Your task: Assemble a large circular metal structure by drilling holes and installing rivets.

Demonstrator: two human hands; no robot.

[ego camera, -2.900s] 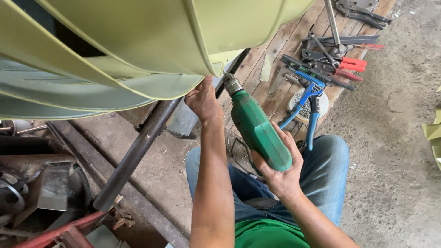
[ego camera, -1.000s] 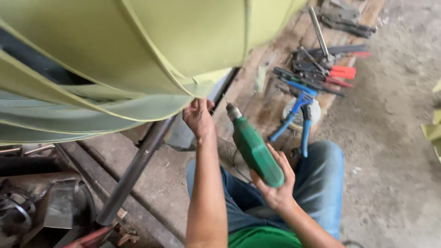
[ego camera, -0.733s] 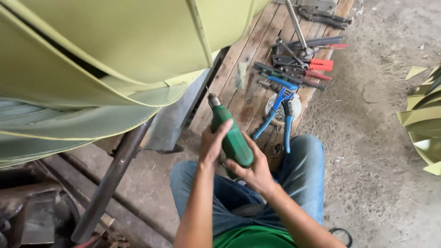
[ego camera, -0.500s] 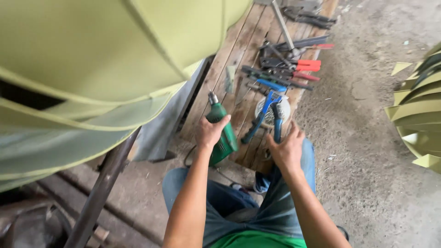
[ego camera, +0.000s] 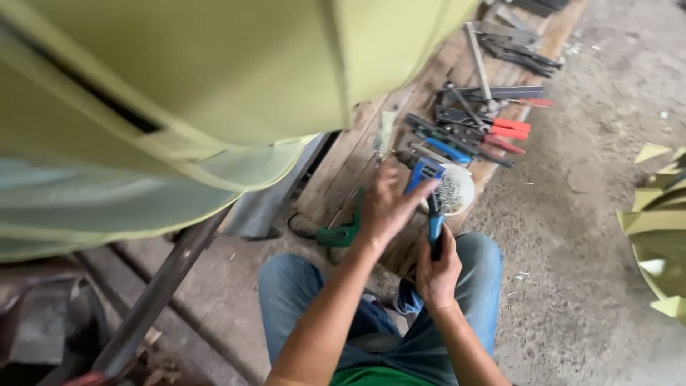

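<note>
My right hand (ego camera: 437, 273) is closed around one blue handle of a hand rivet tool (ego camera: 431, 214) that lies over my knee and the wooden board. My left hand (ego camera: 386, 207) hovers with fingers spread just above the tool's head, holding nothing. A green power drill (ego camera: 337, 234) lies on the wooden board (ego camera: 343, 164) just left of my left hand, partly hidden by it. A small white bowl (ego camera: 461, 191) of small metal fasteners sits right behind the rivet tool.
A large pale green sheet-metal body (ego camera: 179, 93) hangs over the upper left. A steel pipe (ego camera: 161, 293) runs diagonally beneath it. Pliers and snips with red handles (ego camera: 504, 131) lie further up the board. Green sheet-metal pieces (ego camera: 654, 236) sit on the concrete at right.
My left hand has set the green drill down on the board and let go. My right hand has left the drill and taken hold of the blue rivet tool.
</note>
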